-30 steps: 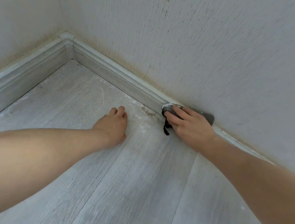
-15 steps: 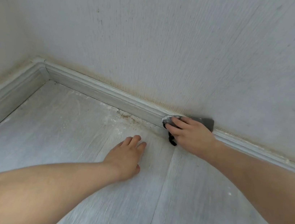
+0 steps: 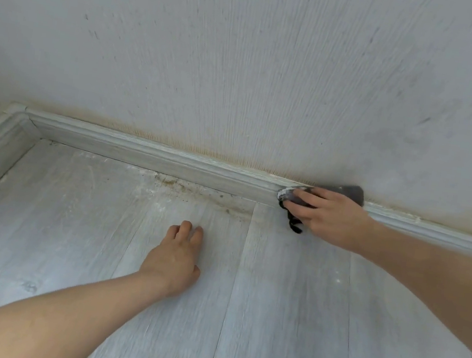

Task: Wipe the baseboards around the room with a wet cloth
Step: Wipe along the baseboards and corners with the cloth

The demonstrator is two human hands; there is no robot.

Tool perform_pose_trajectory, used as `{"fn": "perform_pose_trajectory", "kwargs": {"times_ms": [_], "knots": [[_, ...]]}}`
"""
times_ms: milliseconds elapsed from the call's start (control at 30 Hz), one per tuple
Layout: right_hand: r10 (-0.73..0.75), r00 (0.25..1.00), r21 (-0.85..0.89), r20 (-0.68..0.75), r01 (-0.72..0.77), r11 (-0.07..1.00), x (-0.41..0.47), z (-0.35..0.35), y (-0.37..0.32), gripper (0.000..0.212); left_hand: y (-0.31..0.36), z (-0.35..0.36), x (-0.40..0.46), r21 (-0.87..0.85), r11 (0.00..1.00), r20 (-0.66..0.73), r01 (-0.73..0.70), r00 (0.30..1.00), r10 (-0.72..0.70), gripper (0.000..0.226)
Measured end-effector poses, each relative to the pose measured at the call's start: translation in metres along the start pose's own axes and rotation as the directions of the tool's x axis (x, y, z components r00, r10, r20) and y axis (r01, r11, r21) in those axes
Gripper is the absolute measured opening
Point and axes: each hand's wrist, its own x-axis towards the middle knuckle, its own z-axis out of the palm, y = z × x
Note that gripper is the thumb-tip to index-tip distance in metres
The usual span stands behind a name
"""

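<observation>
This is a room inside a home, seen down low in a corner. The floor (image 3: 271, 305) is made of pale grey wood-look boards, a grey baseboard (image 3: 147, 154) runs along the bottom, and the wall (image 3: 245, 58) has bumpy whitish wallpaper.

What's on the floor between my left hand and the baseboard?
In the head view, bare floor with a dirty patch of dust and dark specks separates the left hand from the baseboard.
</observation>
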Motion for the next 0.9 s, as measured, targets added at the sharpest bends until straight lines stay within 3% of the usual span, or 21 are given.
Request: {"fn": "perform_pose_trajectory", "kwargs": {"times_ms": [100, 300, 400, 533, 667, 800, 900], "knots": [[0.060, 0.998, 0.024, -0.003, -0.060, 0.998, 0.025, 0.006, -0.010, 0.008, 0.001, -0.001, 0.001, -0.004, 1.000, 0.012, 0.012, 1.000, -0.012, 0.067], [-0.008, 1.000, 0.066, 0.014, 0.007, 0.998, 0.087, -0.004, -0.014, 0.012, 0.009, -0.010, 0.004, 0.005, 0.997, 0.068, 0.072, 0.995, -0.072, 0.062], [0.022, 1.000, 0.080, -0.020, -0.020, 0.997, 0.059, 0.000, -0.013, 0.008, 0.024, -0.014, 0.010, -0.019, 0.997, 0.028, 0.080, 0.996, -0.079, 0.053], [0.112, 0.992, 0.062, -0.054, -0.108, 0.992, -0.023, 0.015, -0.009, 0.032, 0.058, -0.011, 0.024, -0.059, 0.997, 0.006, -0.042, 0.999, 0.042, 0.054], [0.125, 0.992, -0.008, 0.034, -0.125, 0.992, -0.082, 0.013, -0.002, 0.014, 0.090, -0.009, 0.036, -0.090, 0.990, 0.014, -0.106, 0.994, 0.107, 0.058], [0.173, 0.985, 0.012, -0.028, -0.173, 0.985, -0.054, 0.016, -0.011, 0.027, 0.098, -0.002, 0.036, -0.089, 0.990, 0.042, -0.110, 0.993, 0.114, 0.058], [0.131, 0.988, 0.072, -0.078, -0.125, 0.989, -0.008, 0.017, -0.015, 0.026, 0.095, 0.000, 0.034, -0.077, 0.989, 0.045, -0.128, 0.990, 0.132, 0.061]]}}
